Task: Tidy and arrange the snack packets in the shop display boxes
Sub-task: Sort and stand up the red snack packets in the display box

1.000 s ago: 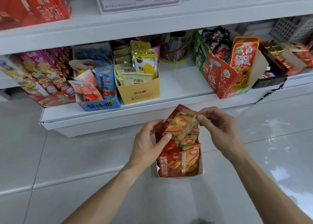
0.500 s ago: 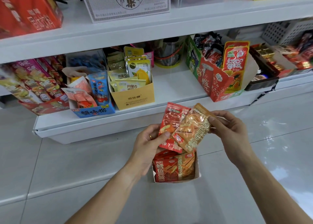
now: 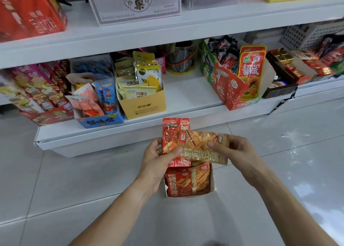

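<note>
A glossy pale tiled floor (image 3: pixel 74 180) runs up to a white two-tier shop shelf (image 3: pixel 186 95), whose lower tier at twelve o'clock carries a yellow cardboard display box (image 3: pixel 145 106) of pale packets, with a blue one (image 3: pixel 101 122) at eleven and a red-and-green one (image 3: pixel 234 93) at one. On the floor at centre stands a small white cardboard display box (image 3: pixel 212 187) filled with red and orange foil packets. Just above it, the left hand (image 3: pixel 156 160) holds a glossy red foil snack packet (image 3: pixel 172 134) upright, thumb curled across its front and fingers behind. The right hand (image 3: pixel 236 151) pinches a golden-orange foil snack packet (image 3: pixel 202 149) lying crosswise at three o'clock of the red one, overlapping it, thumb on its face.
</note>
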### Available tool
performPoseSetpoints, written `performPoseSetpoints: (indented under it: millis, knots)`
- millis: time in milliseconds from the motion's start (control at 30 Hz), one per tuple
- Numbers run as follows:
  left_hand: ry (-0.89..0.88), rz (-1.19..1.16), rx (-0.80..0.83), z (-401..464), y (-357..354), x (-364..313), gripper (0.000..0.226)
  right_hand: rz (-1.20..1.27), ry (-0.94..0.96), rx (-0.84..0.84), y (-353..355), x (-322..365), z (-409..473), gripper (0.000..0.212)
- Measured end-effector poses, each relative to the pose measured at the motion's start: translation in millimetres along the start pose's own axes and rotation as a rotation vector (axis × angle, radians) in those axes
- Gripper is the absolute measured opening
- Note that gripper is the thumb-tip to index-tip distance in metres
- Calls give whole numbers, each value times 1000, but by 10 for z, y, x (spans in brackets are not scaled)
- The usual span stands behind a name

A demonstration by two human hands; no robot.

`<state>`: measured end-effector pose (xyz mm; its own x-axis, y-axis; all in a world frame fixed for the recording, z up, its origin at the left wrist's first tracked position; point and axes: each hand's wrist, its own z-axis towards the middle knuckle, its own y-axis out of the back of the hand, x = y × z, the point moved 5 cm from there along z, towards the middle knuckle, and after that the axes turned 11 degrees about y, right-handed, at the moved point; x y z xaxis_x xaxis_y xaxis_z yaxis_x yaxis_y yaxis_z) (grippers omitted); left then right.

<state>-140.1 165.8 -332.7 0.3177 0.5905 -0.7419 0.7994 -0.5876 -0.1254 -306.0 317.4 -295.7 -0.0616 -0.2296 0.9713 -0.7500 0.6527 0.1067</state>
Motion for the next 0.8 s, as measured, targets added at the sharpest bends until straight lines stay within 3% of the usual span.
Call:
performPoseSetpoints:
  millis: [167, 367, 467, 633, 700, 800]
  knots:
    - [1, 2, 5, -59, 14, 0, 50, -21, -25, 132, -23, -2, -56, 25]
    - [6, -55, 10, -110, -25, -2, 49, -37, 1, 284, -129, 36, -135, 61]
    - [-14, -47, -2, -116, -49, -14, 48, 7, -24, 331, -284, 5, -204, 49]
    - [-25, -70, -10, -101, 0, -58, 46, 62, -27, 255, -316, -63, -252, 21]
    - [-38, -59, -21, -102, 37, -64, 47, 54, 6, 215, -277, -65, -246, 21]
    - [-97, -34, -72, -86, 138, -67, 42, -47, 144, -5, 7, -71, -170, 31]
